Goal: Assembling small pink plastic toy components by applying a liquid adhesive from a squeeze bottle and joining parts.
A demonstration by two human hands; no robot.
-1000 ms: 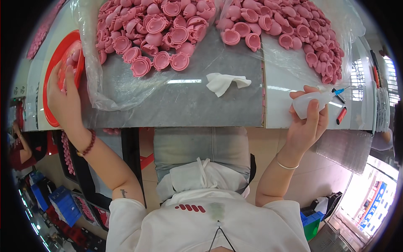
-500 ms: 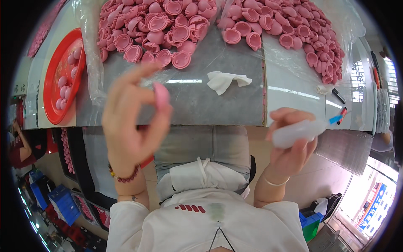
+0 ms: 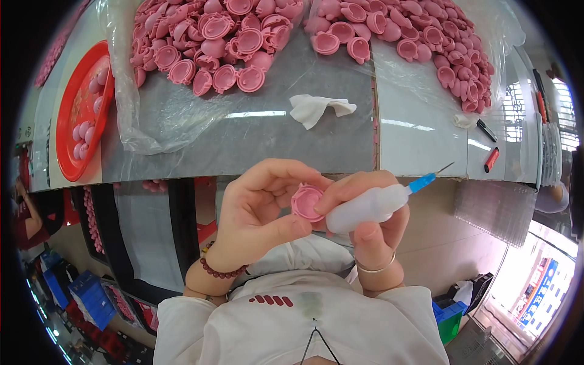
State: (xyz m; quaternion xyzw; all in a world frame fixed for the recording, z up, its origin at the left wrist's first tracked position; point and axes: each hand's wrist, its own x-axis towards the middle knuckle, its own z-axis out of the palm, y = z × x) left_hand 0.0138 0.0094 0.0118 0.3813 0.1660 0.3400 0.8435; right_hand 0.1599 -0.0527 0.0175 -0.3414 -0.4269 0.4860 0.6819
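Note:
In front of my body, my left hand (image 3: 258, 210) pinches a pink half shell (image 3: 308, 202), its hollow side facing up toward me. Close against it, my right hand (image 3: 371, 210) is wrapped round a white squeeze bottle (image 3: 367, 208) with a blue needle tip (image 3: 423, 182) pointing up and to the right, away from the shell. The right hand's fingertips touch the shell's edge. Beyond my hands, a pile of pink half shells (image 3: 214, 25) lies on clear plastic at the back left of the table, and another pile (image 3: 447, 48) is at the back right.
On the left, a red tray (image 3: 65, 131) holds several pink balls (image 3: 82, 134). A crumpled white cloth (image 3: 317, 111) lies on the grey tabletop (image 3: 249, 143). A red marker cap (image 3: 491, 160) and a black pen (image 3: 486, 130) are at the right. Below the table's left edge is a black-framed rack (image 3: 143, 231).
My hands have come together at the middle. My left hand moved right and down with the pink half shell; my right hand moved left with the squeeze bottle.

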